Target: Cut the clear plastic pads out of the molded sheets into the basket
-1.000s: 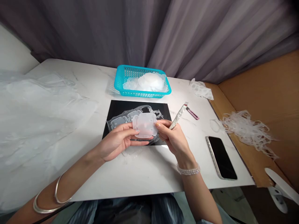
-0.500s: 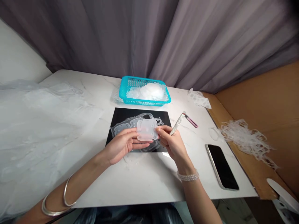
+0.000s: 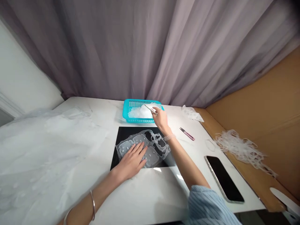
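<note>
My left hand point(image 3: 132, 160) lies flat, fingers spread, on a clear plastic sheet of moulded pieces point(image 3: 143, 147) that rests on a black mat point(image 3: 122, 134). My right hand point(image 3: 160, 118) reaches out over the turquoise basket point(image 3: 127, 109) at the back of the table. It is closed around a thin silvery tool point(image 3: 150, 109) whose tip points left over the white translucent pieces point(image 3: 140, 112) piled in the basket. The square piece held earlier is no longer in my hands.
A large crumpled clear plastic bag point(image 3: 39, 156) covers the table's left side. Pink snips point(image 3: 187, 133) lie right of the mat, a phone point(image 3: 223, 178) near the right front edge. Plastic scrap point(image 3: 239, 147) sits on cardboard point(image 3: 264, 109) at the right. A grey curtain hangs behind.
Both hands held a square translucent piece over the mat. Now my right hand has reached to the basket with the tool, the piece is gone, and my left hand rests flat on the sheet.
</note>
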The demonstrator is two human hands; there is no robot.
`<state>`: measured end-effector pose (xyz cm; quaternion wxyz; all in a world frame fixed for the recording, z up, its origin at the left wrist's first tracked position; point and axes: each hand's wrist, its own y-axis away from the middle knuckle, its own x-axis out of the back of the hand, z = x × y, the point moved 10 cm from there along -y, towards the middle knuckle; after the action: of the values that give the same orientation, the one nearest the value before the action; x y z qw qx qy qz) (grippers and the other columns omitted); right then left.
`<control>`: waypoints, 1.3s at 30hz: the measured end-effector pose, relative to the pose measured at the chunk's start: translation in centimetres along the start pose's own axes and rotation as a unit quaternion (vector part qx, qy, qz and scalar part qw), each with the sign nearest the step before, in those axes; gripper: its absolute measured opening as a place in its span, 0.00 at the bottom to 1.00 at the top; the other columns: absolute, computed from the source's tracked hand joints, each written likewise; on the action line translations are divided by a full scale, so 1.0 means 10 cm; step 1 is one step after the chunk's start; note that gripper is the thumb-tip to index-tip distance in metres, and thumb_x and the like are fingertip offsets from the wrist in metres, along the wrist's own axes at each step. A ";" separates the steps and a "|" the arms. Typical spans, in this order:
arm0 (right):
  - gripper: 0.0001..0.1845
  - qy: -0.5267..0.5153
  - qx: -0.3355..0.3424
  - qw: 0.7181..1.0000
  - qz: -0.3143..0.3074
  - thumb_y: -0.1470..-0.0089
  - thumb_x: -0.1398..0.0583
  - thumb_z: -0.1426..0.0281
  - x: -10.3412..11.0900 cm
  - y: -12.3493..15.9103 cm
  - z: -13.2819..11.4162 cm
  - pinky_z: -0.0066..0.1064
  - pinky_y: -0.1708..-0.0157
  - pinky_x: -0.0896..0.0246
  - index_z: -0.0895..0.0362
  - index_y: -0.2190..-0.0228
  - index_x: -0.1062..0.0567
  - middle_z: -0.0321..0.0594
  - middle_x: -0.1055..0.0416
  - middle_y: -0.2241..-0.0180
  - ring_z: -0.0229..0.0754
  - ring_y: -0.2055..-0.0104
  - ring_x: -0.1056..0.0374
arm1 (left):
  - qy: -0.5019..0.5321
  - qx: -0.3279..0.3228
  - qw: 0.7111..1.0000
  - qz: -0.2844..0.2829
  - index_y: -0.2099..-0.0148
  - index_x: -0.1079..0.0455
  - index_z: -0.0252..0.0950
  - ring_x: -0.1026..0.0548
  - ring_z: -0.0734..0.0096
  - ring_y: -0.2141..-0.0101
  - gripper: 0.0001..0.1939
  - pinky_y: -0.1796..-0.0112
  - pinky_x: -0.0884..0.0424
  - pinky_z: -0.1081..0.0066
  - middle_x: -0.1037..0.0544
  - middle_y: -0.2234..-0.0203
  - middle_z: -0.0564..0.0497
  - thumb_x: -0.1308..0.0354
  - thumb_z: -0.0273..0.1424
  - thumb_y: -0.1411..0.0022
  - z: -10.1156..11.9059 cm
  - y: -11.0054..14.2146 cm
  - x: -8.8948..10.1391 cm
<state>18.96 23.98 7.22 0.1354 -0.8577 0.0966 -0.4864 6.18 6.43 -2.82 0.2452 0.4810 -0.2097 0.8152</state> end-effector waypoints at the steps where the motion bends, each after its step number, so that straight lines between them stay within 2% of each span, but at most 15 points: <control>1: 0.18 0.009 -0.012 1.000 -0.009 0.38 0.45 0.64 0.01 0.12 0.14 0.32 0.61 0.42 0.57 0.53 0.21 0.52 0.21 0.59 0.49 0.57 0.27 | -0.014 -0.006 1.000 0.004 0.30 0.45 0.33 0.48 0.52 0.32 0.28 0.35 0.51 0.49 0.46 0.31 0.39 0.56 0.39 0.28 -0.01 0.00 -0.02; 4: 0.19 0.031 -0.056 0.997 -0.054 0.41 0.43 0.59 0.04 0.52 0.66 0.32 0.68 0.45 0.61 0.68 0.19 0.52 0.22 0.71 0.48 0.66 0.28 | -0.032 -0.022 0.999 0.022 0.30 0.47 0.33 0.48 0.52 0.32 0.29 0.35 0.52 0.50 0.47 0.31 0.39 0.57 0.38 0.28 0.00 0.00 -0.06; 7: 0.23 0.024 -0.075 0.991 -0.104 0.43 0.42 0.54 0.01 0.82 0.99 0.30 0.73 0.47 0.61 0.74 0.21 0.44 0.26 0.78 0.44 0.73 0.31 | -0.054 -0.028 0.997 0.044 0.30 0.46 0.33 0.47 0.52 0.32 0.28 0.35 0.53 0.50 0.46 0.31 0.39 0.57 0.37 0.28 0.02 0.00 -0.07; 9: 0.21 0.002 -0.064 0.989 -0.136 0.46 0.40 0.54 -0.08 0.92 1.02 0.28 0.74 0.46 0.59 0.74 0.21 0.39 0.26 0.78 0.41 0.74 0.31 | -0.085 -0.025 0.995 0.055 0.30 0.46 0.33 0.47 0.53 0.32 0.28 0.35 0.52 0.50 0.46 0.31 0.39 0.57 0.36 0.28 0.03 0.00 -0.09; 12: 0.13 -0.024 -0.040 0.986 -0.158 0.51 0.37 0.60 -0.21 0.95 0.89 0.26 0.74 0.44 0.56 0.76 0.21 0.34 0.27 0.79 0.39 0.75 0.32 | -0.139 -0.021 0.988 0.060 0.29 0.47 0.33 0.46 0.54 0.33 0.28 0.35 0.50 0.51 0.47 0.31 0.40 0.58 0.36 0.28 0.05 0.00 -0.12; 15: 0.09 -0.017 -0.043 0.994 -0.103 0.50 0.39 0.64 -0.05 0.89 0.82 0.27 0.71 0.44 0.56 0.74 0.21 0.36 0.26 0.76 0.40 0.73 0.33 | -0.167 -0.024 0.984 0.062 0.29 0.50 0.33 0.46 0.54 0.33 0.29 0.36 0.46 0.53 0.47 0.31 0.41 0.57 0.36 0.28 0.07 -0.01 -0.11; 18: 0.15 0.013 -0.078 0.997 0.002 0.43 0.45 0.64 0.33 0.89 0.91 0.31 0.68 0.47 0.57 0.62 0.22 0.44 0.25 0.69 0.44 0.68 0.33 | -0.166 -0.026 0.982 0.081 0.28 0.52 0.32 0.46 0.56 0.32 0.30 0.36 0.45 0.55 0.46 0.31 0.41 0.57 0.37 0.28 0.06 -0.02 -0.02; 20: 0.18 0.028 -0.104 0.993 0.045 0.42 0.45 0.63 0.53 0.95 1.01 0.33 0.67 0.49 0.57 0.55 0.24 0.45 0.26 0.69 0.47 0.66 0.33 | -0.162 -0.013 0.982 0.095 0.29 0.50 0.30 0.45 0.55 0.33 0.30 0.36 0.46 0.54 0.43 0.32 0.39 0.57 0.38 0.28 0.00 -0.02 0.03; 23: 0.24 0.023 -0.127 0.990 0.063 0.46 0.39 0.59 0.67 1.04 1.15 0.34 0.67 0.48 0.58 0.51 0.25 0.42 0.29 0.74 0.49 0.68 0.33 | -0.162 0.011 0.982 0.092 0.31 0.43 0.30 0.42 0.51 0.34 0.28 0.37 0.45 0.51 0.39 0.34 0.37 0.56 0.37 0.28 -0.12 -0.01 0.03; 26: 0.30 -0.017 -0.136 0.988 0.078 0.40 0.48 0.50 0.70 1.07 1.18 0.37 0.65 0.43 0.61 0.55 0.23 0.42 0.30 0.77 0.50 0.69 0.32 | -0.161 0.003 0.984 0.078 0.33 0.40 0.36 0.42 0.51 0.34 0.26 0.38 0.46 0.51 0.40 0.33 0.40 0.55 0.37 0.29 -0.15 0.00 0.01; 29: 0.42 -0.112 -0.121 0.985 0.058 0.36 0.63 0.46 0.54 1.03 1.05 0.38 0.64 0.38 0.62 0.61 0.21 0.44 0.29 0.76 0.48 0.70 0.29 | -0.155 -0.008 0.986 0.067 0.33 0.41 0.38 0.42 0.52 0.35 0.26 0.38 0.46 0.51 0.40 0.33 0.41 0.54 0.40 0.29 -0.12 0.01 0.03; 32: 0.45 -0.212 -0.094 0.973 -0.004 0.37 0.66 0.43 0.17 0.97 0.78 0.35 0.69 0.33 0.60 0.62 0.22 0.43 0.28 0.77 0.44 0.74 0.29 | -0.145 0.004 0.988 0.056 0.34 0.40 0.36 0.40 0.51 0.36 0.27 0.38 0.46 0.47 0.36 0.35 0.38 0.53 0.42 0.29 -0.08 0.05 0.09; 34: 0.43 -0.272 -0.068 0.958 -0.057 0.37 0.63 0.43 -0.13 0.96 0.58 0.34 0.74 0.33 0.60 0.62 0.22 0.41 0.29 0.79 0.43 0.77 0.30 | -0.134 0.017 0.989 0.058 0.36 0.37 0.36 0.36 0.49 0.38 0.26 0.39 0.48 0.40 0.32 0.39 0.37 0.52 0.42 0.30 -0.04 0.07 0.15; 36: 0.36 -0.314 -0.037 0.943 -0.104 0.38 0.55 0.43 -0.38 0.98 0.41 0.34 0.75 0.32 0.60 0.63 0.23 0.42 0.27 0.76 0.44 0.75 0.29 | -0.128 0.026 0.989 0.066 0.40 0.33 0.36 0.32 0.50 0.42 0.21 0.40 0.50 0.36 0.27 0.44 0.39 0.52 0.39 0.30 0.01 0.08 0.22; 39: 0.27 -0.314 0.002 0.938 -0.146 0.42 0.44 0.47 -0.57 1.04 0.28 0.34 0.70 0.29 0.59 0.61 0.22 0.44 0.24 0.70 0.46 0.68 0.26 | -0.132 0.045 0.986 0.087 0.45 0.30 0.35 0.28 0.51 0.48 0.18 0.42 0.45 0.39 0.23 0.52 0.41 0.55 0.35 0.29 0.03 0.04 0.32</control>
<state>18.06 16.25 -2.16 0.0879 -0.9713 -0.0774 -0.2072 4.81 6.59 0.08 0.1221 0.5748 -0.2443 0.7714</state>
